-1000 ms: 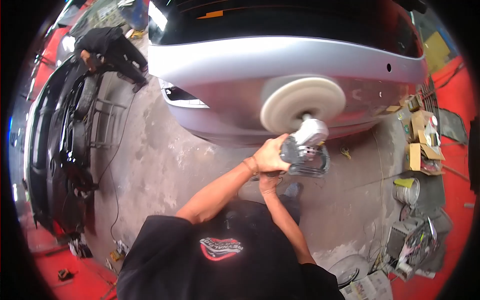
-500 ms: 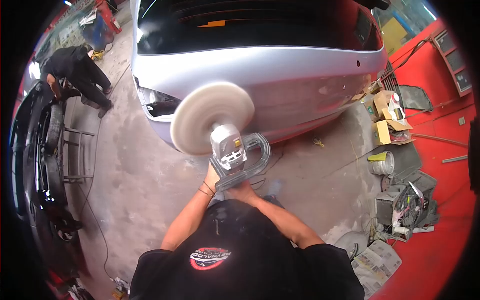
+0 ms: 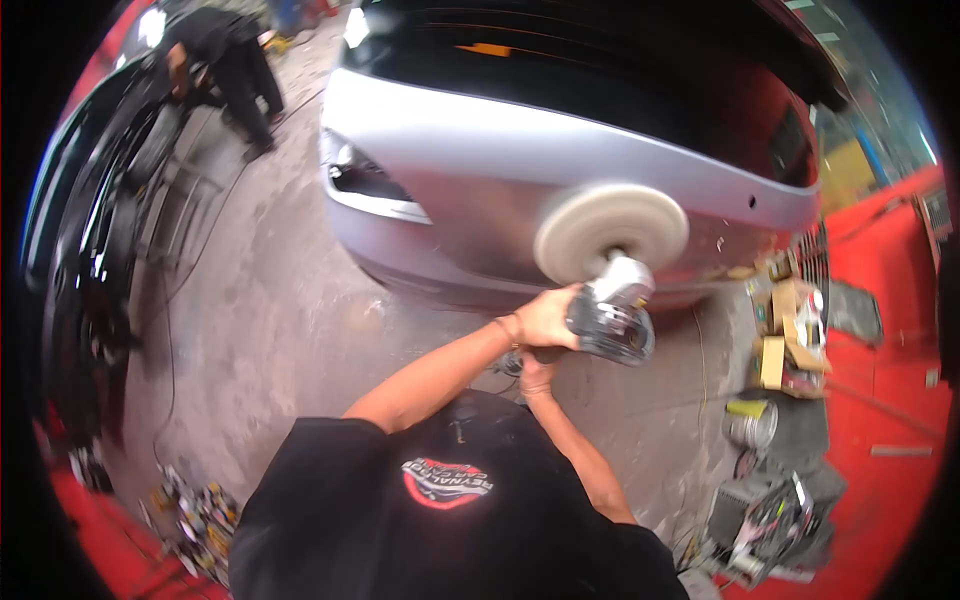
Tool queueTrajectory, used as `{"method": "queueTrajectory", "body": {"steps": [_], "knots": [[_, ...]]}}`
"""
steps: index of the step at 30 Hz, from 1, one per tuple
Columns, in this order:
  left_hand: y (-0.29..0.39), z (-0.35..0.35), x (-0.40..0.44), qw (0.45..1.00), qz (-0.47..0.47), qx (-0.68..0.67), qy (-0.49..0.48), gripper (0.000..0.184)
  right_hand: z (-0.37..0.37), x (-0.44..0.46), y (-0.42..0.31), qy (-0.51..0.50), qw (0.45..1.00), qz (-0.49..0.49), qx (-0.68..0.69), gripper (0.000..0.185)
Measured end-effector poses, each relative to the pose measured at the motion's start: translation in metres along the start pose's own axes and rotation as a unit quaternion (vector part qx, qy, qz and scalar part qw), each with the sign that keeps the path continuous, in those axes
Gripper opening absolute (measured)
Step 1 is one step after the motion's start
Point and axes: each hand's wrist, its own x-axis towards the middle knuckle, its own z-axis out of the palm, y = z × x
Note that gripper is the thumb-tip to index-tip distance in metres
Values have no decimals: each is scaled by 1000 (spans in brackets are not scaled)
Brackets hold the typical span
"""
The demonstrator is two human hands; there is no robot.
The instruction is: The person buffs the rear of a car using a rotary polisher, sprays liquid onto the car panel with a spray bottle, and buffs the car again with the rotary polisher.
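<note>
My left hand (image 3: 550, 318) grips the front handle side of a polisher (image 3: 626, 282) with a grey-and-black body. Lower down, my right hand (image 3: 538, 374) is wrapped around its rear part, mostly hidden from above. The round white buffing pad (image 3: 612, 228) looks smeared by rotation and lies against the silver car's rear panel (image 3: 465, 190); exact contact is hard to make out. Above that panel is the dark rear window (image 3: 600, 75). On the left, the car's tail-light opening (image 3: 370, 185) shows bare.
Another person (image 3: 230, 75) bends over a dark car part on a stand (image 3: 150, 200) at the left. Cardboard boxes (image 3: 790, 335), a bucket (image 3: 752, 425) and a cluttered toolbox (image 3: 770, 520) stand at right by the red wall (image 3: 900, 400). Bottles (image 3: 195, 515) cluster lower left; a cord (image 3: 172, 370) crosses the floor.
Both hands have carried the polisher rightward across the car's rear panel, away from the tail-light opening. The polisher has turned, and the camera view has shifted and tilted.
</note>
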Motion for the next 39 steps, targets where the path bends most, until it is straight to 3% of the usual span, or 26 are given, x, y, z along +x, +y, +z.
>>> {"method": "queueTrajectory", "body": {"steps": [1, 5, 8, 13, 15, 17, 19, 22, 28, 30, 32, 33, 34, 35, 39], "knots": [[-5, 8, 9, 999, -10, 31, -4, 79, -2, 2, 18, 40, 998, -23, 48, 42], [13, 21, 19, 990, -94, 98, -24, 77, -14, 5, 3, 31, 985, 41, 165, 45], [8, 19, 10, 994, -61, 92, 4, 76, -19, 6, 11, 7, 993, 26, 119, 39], [-26, -7, -41, 997, 34, -42, 61, 98, -10, -10, 50, -14, 991, -101, -90, 38], [-25, -23, -80, 988, 17, -125, 85, 96, 13, -32, 17, 12, 999, -33, -32, 45], [-26, -42, -116, 988, -20, -117, 100, 93, 24, -42, -7, -87, 986, -78, -122, 46], [-39, -53, -146, 985, -26, -106, 135, 89, 43, -53, -71, -146, 984, -6, -106, 41], [-42, -59, -173, 978, -40, -121, 163, 87, 55, -64, -95, -164, 980, 44, -99, 34], [-43, -31, -184, 973, -17, -142, 182, 81, 23, -93, -136, -123, 969, 90, -193, 24], [-28, -27, -173, 979, 19, -70, 189, 73, 13, -98, -143, -109, 971, 112, -183, 26], [-6, -32, -156, 976, -10, -151, 155, 73, 19, -96, -147, -86, 977, 115, -154, 26], [0, -31, -146, 974, 23, -109, 196, 71, 27, -90, -147, -72, 982, 110, -134, 26], [9, -36, -140, 975, -34, -148, 162, 76, 30, -87, -149, -57, 987, 102, -112, 26], [19, -41, -134, 975, -37, -130, 174, 78, 31, -77, -131, -82, 981, 97, -148, 34], [31, -76, -129, 986, -15, -17, 165, 86, 75, -66, -93, -143, 979, 125, -75, 60]]}}
